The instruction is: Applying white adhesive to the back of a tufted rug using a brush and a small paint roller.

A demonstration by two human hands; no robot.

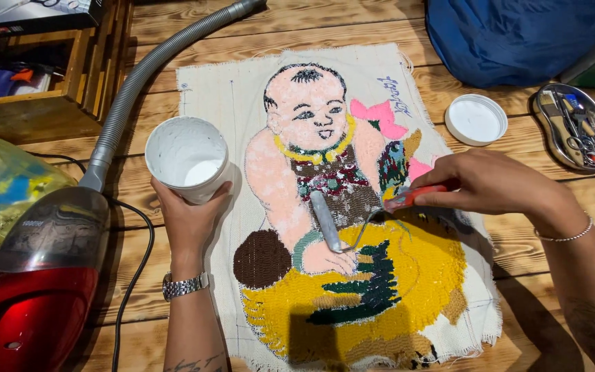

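The left hand [189, 219] is wrapped from below around a white tub [187, 160] of white paste, held tilted just off the left edge of the cloth [228, 96], with its fingers closed on the tub wall. The right hand [490, 184] is pinched shut on the red handle of a palette knife [352, 224]. The blade, coated in pale grey-white paste, lies flat on the middle of the cloth, across the stitched figure's arm and just above the yellow field. The hands are well apart, one at each side of the cloth. The cloth itself lies flat on the plank table [518, 289], picture side up, showing a baby figure in pink, yellow, brown and green. The step in hand looks like spreading paste over the stitching, with the blade loaded and touching the surface. Judged from that, the next move calls for a low blade angle and light, even pressure, so the paste thins out without snagging loops, and for keeping the tub near enough to reload. The tub's lid [476, 119] lies to the right of the cloth, with a metal tool tray [576, 127] beyond it. A red vacuum [32, 282] sits to the left of the cloth, and its grey hose [139, 76] runs past the top left corner.
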